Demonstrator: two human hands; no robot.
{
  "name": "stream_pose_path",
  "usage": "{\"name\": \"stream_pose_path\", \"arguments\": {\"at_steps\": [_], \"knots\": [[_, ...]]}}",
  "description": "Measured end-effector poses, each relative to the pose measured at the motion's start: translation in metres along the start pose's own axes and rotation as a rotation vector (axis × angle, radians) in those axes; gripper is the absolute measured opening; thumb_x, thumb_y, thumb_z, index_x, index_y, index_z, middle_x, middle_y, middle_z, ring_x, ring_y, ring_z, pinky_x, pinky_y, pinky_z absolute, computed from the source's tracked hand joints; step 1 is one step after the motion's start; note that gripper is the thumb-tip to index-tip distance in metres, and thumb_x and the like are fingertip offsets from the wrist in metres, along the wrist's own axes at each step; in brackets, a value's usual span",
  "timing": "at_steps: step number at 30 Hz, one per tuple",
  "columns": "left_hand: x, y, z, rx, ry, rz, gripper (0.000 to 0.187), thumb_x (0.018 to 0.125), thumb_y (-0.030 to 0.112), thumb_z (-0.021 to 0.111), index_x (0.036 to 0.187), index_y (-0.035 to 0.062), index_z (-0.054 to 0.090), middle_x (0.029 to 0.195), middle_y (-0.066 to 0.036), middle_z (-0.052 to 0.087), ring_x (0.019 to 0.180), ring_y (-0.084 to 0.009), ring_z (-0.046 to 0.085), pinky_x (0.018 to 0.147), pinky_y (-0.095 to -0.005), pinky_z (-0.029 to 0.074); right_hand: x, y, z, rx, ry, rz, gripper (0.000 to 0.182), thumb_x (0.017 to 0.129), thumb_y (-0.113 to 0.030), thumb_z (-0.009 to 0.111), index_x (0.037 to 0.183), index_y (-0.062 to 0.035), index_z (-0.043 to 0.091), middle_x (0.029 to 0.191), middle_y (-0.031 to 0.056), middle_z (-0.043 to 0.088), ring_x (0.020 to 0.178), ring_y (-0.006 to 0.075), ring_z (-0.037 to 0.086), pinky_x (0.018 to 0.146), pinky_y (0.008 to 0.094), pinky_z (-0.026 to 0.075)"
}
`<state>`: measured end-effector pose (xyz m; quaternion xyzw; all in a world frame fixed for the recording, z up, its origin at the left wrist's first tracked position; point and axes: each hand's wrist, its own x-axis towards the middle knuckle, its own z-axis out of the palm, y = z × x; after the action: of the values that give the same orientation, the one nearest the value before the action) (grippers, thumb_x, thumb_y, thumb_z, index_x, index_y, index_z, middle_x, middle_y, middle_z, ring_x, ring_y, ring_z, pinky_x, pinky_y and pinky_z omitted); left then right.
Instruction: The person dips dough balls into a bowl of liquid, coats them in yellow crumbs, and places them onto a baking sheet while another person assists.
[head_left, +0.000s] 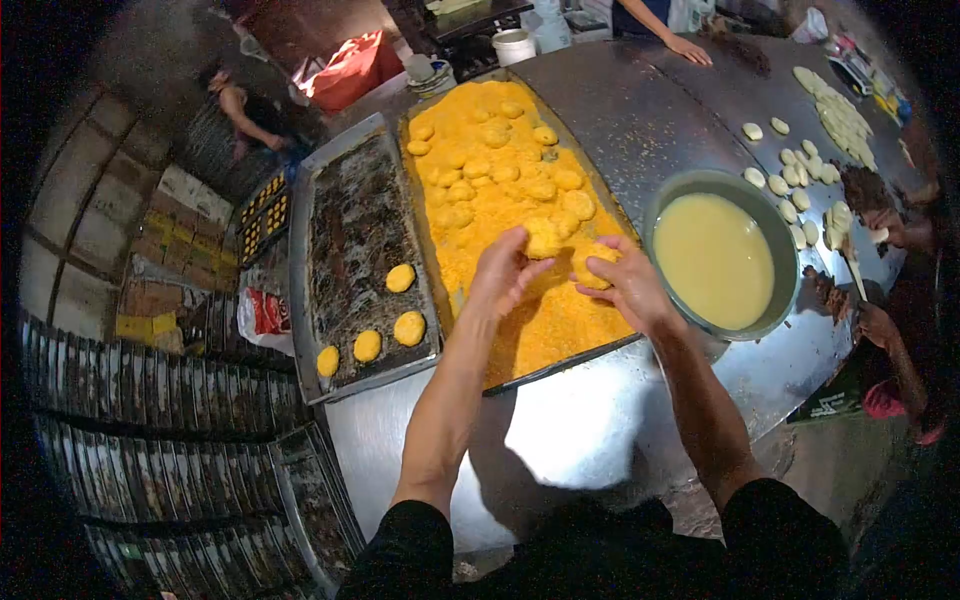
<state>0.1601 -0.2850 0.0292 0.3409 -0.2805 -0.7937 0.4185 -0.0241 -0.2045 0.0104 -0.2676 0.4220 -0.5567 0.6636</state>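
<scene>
Above a tray of yellow-orange crumbs (540, 330), my left hand (500, 272) grips a crumb-coated dough round (543, 238) between thumb and fingers. A second coated dough round (595, 270) is in my right hand (635, 285), just to the right and slightly lower. More coated rounds (480, 160) lie scattered in the crumbs toward the far end. Left of the crumbs, a dark baking tray (350, 230) carries several yellow rounds (409, 328) near its front. To the right of my right hand stands a basin (655, 225) of pale yellow liquid (715, 260).
Pale dough pieces (795, 175) and a flattened dough strip (835, 115) lie on the metal table (620, 100) at right. Another person's hand (880, 325) is near a knife there; a further person's hand (688, 50) rests at the far edge. Stacked trays (160, 380) fill the lower left.
</scene>
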Motion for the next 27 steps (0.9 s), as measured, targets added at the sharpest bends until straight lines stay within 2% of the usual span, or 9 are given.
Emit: {"name": "stream_pose_path", "arguments": {"at_steps": [5,8,13,16,18,21,23,25,27], "knots": [[-0.017,-0.002,-0.024,0.179,0.001,0.111,0.031,0.088,0.012,0.061,0.115,-0.0009,0.051,0.103,-0.009,0.061,0.091,-0.0175,0.062,0.073,-0.0307,0.058,-0.008,-0.002,0.016,-0.835,0.199,-0.114,0.046,0.087,-0.02,0.064,0.126,-0.0057,0.044,0.105,0.007,0.054,0.082,0.0159,0.059,0.067,0.0301,0.055],[-0.045,0.005,-0.063,0.131,0.047,0.09,0.032,0.088,0.012,0.061,0.115,-0.0026,0.052,0.103,-0.009,0.062,0.089,-0.0185,0.063,0.071,-0.0314,0.058,0.004,0.017,0.009,-0.306,0.088,0.069,0.041,0.088,-0.018,0.061,0.125,-0.0059,0.047,0.105,0.0067,0.057,0.081,0.0159,0.06,0.063,0.0274,0.054],[-0.105,0.054,-0.189,0.227,0.236,0.086,0.028,0.087,0.014,0.062,0.109,-0.0016,0.056,0.101,-0.011,0.064,0.091,-0.02,0.065,0.072,-0.033,0.058,0.011,0.045,0.092,-0.333,-0.125,0.25,0.035,0.091,-0.013,0.054,0.124,-0.0026,0.047,0.1,0.0059,0.059,0.083,0.0156,0.061,0.07,0.0301,0.057],[-0.131,0.109,-0.262,0.591,0.629,0.174,0.028,0.083,0.016,0.068,0.101,0.0021,0.051,0.092,-0.009,0.062,0.077,-0.0166,0.063,0.054,-0.0286,0.054,0.033,0.078,0.173,-0.488,-0.281,0.308,0.032,0.091,-0.011,0.054,0.122,-0.0028,0.051,0.094,0.0052,0.06,0.082,0.0169,0.062,0.069,0.0291,0.056],[-0.12,0.138,-0.331,0.713,0.707,0.209,0.025,0.081,0.018,0.07,0.095,0.0041,0.054,0.084,-0.008,0.063,0.073,-0.0166,0.063,0.058,-0.0293,0.053,0.08,0.121,0.214,-0.667,-0.445,0.19,0.036,0.088,-0.016,0.058,0.121,-0.0027,0.054,0.095,0.0106,0.063,0.086,0.0211,0.063,0.069,0.0312,0.053],[-0.1,0.177,-0.381,0.929,0.735,0.149,0.033,0.08,0.019,0.071,0.102,0.0007,0.056,0.083,-0.01,0.064,0.072,-0.0187,0.063,0.06,-0.0326,0.05,0.16,0.177,0.273,-1.247,-0.523,-0.398,0.047,0.08,-0.026,0.063,0.12,-0.0019,0.054,0.109,0.0229,0.061,0.098,0.0335,0.061,0.085,0.0383,0.047],[-0.086,0.185,-0.402,1.169,0.733,0.238,0.036,0.081,0.02,0.069,0.107,-0.001,0.055,0.083,-0.013,0.064,0.074,-0.0235,0.063,0.063,-0.0357,0.05,0.176,0.197,0.31,-1.237,-0.418,-0.419,0.041,0.083,-0.021,0.059,0.119,-0.0005,0.054,0.107,0.0236,0.061,0.101,0.0357,0.06,0.087,0.0392,0.046],[-0.078,0.184,-0.417,1.4,0.718,0.318,0.04,0.082,0.02,0.067,0.112,-0.0027,0.054,0.083,-0.016,0.065,0.075,-0.0284,0.063,0.067,-0.0388,0.051,0.211,0.233,0.318,-1.368,-0.51,-0.921,0.043,0.085,-0.02,0.056,0.122,0.0032,0.05,0.113,0.0252,0.058,0.108,0.0364,0.055,0.09,0.041,0.044],[-0.077,0.175,-0.424,1.932,0.74,0.356,0.049,0.085,0.024,0.061,0.122,-0.0044,0.048,0.102,-0.024,0.062,0.088,-0.0377,0.062,0.076,-0.0414,0.05,0.214,0.249,0.324,-1.591,-0.588,-0.693,0.05,0.091,-0.027,0.05,0.126,0.0062,0.044,0.127,0.0274,0.047,0.121,0.0394,0.044,0.099,0.0481,0.036]]}}
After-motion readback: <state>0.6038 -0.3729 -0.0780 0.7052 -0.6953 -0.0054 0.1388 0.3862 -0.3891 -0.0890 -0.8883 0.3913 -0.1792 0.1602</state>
